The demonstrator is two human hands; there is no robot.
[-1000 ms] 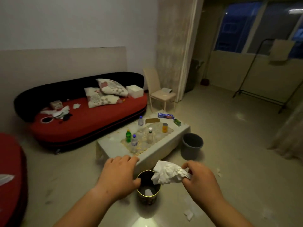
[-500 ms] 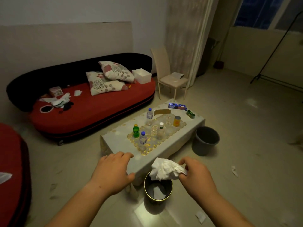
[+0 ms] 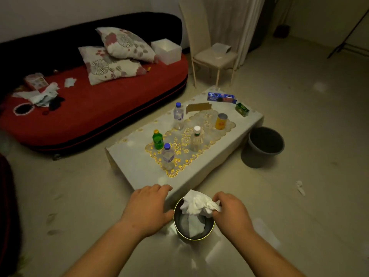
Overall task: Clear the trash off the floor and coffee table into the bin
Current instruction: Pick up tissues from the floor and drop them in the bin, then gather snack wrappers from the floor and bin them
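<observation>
**Tissue held over the bin at the near end of the coffee table**

The right hand (image 3: 229,214) pinches a crumpled white tissue (image 3: 197,204) between curled fingers and thumb. The wad hangs directly above the mouth of a small round bin (image 3: 194,239) with a gold rim. The bin stands on the floor, just beside the near end of the coffee table (image 3: 131,156), and a flat piece of white paper (image 3: 194,226) lies inside it.

The left hand (image 3: 147,206) hovers palm down over the table's near corner, fingers relaxed and holding nothing. Its thumb is right at the bin's rim; whether it touches cannot be told.

On the table lies a lace mat (image 3: 179,156) with a gold edge. A green bottle (image 3: 157,139), a clear bottle with a white cap (image 3: 195,139), two clear bottles with blue caps (image 3: 168,155) and a yellow can (image 3: 221,121) all stand upright on the mat. At the table's far end lie a strip of cardboard (image 3: 198,107), a blue packet (image 3: 221,97) and a small green box (image 3: 242,109).

A grey bucket (image 3: 255,158) stands on the floor against the table's right side. A white paper scrap (image 3: 300,187) lies on the floor well to the right of the table. A red sofa (image 3: 99,104) littered with papers lies to the table's left, and a pale chair (image 3: 214,56) stands beyond its far end.
</observation>
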